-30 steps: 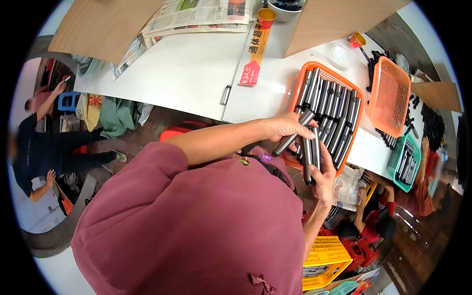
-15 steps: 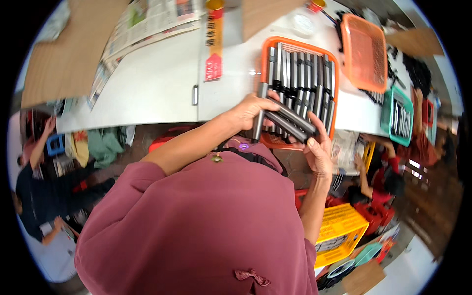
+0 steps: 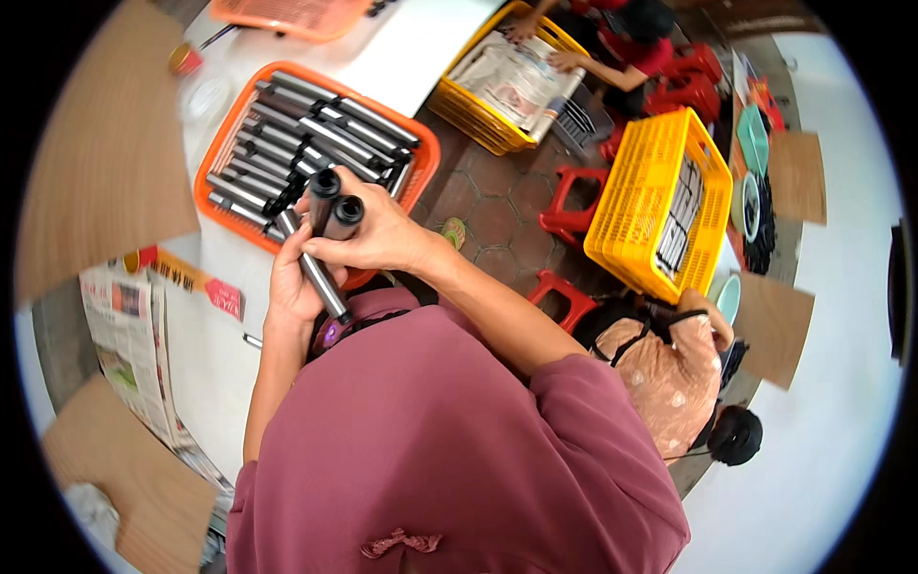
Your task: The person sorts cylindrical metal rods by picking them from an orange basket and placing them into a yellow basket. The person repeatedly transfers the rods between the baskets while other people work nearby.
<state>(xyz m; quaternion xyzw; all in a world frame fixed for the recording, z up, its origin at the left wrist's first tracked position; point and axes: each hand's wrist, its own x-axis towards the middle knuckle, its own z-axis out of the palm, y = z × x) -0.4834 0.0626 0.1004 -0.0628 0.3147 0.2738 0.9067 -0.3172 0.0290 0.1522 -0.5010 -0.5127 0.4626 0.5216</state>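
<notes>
My left hand (image 3: 293,285) is closed around a slim grey metal tube with black ends (image 3: 325,289), which slants down toward my body. Just right of it, my right hand (image 3: 371,226) grips two thicker dark tubes (image 3: 337,222), their round open ends pointing up. The hands are close together, and the tubes cross between them. Directly beyond, an orange plastic basket (image 3: 427,165) is filled with several rows of similar silver and black tubes (image 3: 337,141). Part of the basket's near side is hidden behind my hands.
The basket stands on a white table (image 3: 406,59); newspaper (image 3: 122,335) and cardboard (image 3: 105,172) lie left. Right, on the tiled floor, are yellow crates (image 3: 622,206) and red stools (image 3: 571,201). A person's hands (image 3: 564,59) touch newspaper in one crate; another person (image 3: 660,383) bends by the other.
My view and body have turned right, so the basket now appears at left. The two dark tubes, held between both hands before, now stand more upright in my right hand.
</notes>
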